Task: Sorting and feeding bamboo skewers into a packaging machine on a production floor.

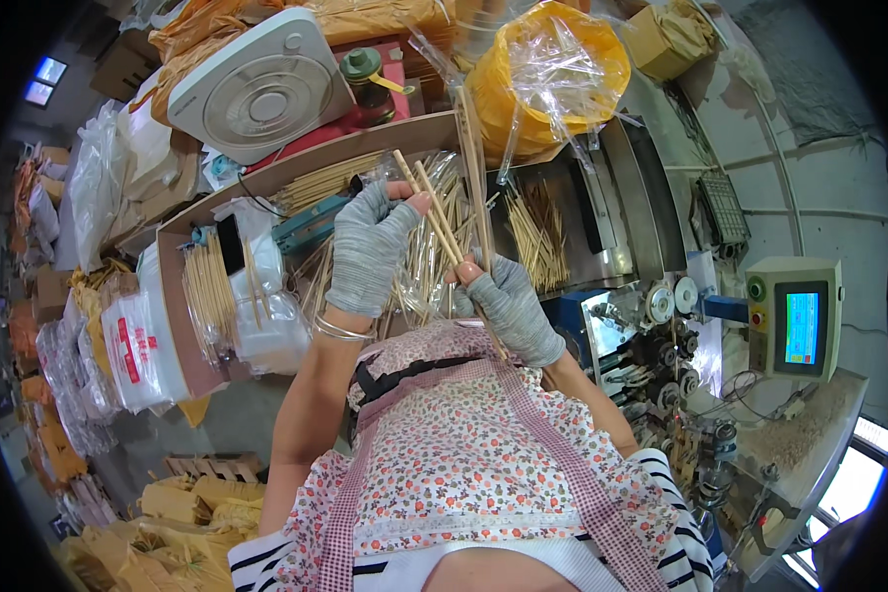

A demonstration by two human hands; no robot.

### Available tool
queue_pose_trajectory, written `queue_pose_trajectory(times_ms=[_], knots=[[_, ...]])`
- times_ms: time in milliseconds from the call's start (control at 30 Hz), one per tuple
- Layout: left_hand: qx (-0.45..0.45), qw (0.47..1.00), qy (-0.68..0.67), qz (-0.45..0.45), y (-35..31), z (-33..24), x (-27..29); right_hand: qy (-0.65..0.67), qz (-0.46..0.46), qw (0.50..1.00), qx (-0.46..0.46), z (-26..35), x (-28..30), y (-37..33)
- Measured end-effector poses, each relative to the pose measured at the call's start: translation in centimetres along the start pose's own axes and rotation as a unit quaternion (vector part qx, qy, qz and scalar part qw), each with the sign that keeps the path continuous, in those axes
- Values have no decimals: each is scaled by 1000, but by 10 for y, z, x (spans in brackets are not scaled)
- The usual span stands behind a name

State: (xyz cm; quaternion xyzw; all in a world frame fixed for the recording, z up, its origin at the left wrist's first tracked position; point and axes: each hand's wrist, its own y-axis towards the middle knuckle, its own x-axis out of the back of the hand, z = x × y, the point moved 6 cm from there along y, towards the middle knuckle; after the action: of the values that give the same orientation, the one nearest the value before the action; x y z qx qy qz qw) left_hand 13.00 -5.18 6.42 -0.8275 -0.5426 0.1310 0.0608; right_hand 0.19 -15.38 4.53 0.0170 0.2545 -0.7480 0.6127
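A pair of pale wooden chopsticks slants between my hands over a shallow box. My left hand, in a grey fingerless glove, has thumb and fingertips closed at their upper part. Lower down, my right hand, gloved the same way, pinches their near ends. Beneath lies a loose heap of chopsticks in clear sleeves, partly hidden by my hands. Bare chopsticks lie in a metal tray to the right, and another bundle sits at the box's left end.
A teal tool lies across the box. Behind its cardboard wall stand a white fan and a dark green-topped jar. A yellow-lined bin holds clear wrappers. Machinery with rollers and a control screen are at right.
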Motion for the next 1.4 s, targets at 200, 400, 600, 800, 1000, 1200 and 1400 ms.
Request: queue_pose_trajectory(times_ms=[200, 400, 600, 800, 1000, 1200, 1400], knots=[[-12, 1000, -4, 1, -3, -1, -4, -3, 3, 1000, 6, 2, 1, -3], [-17, 998, 41, 38, -8, -2, -12, 5, 11, 1000, 0, 4, 4, -4], [-7, 996, 76, 46, -12, 4, -18, 31, 23, 999, 5, 1, 7, -1], [-1, 997, 55, 52, -14, 0, -22, 83, 30, 996, -3, 6, 3, -3], [35, 993, 95, 53, -10, 3, -28, 126, 25, 992, -14, 5, 1, -2], [-208, 958, 187, -67, -4, -15, -22, 76, 67, 995, 1, 11, -2, 2], [-203, 967, 153, -30, 6, -63, -41, 35, 71, 996, -33, 6, -9, 1]])
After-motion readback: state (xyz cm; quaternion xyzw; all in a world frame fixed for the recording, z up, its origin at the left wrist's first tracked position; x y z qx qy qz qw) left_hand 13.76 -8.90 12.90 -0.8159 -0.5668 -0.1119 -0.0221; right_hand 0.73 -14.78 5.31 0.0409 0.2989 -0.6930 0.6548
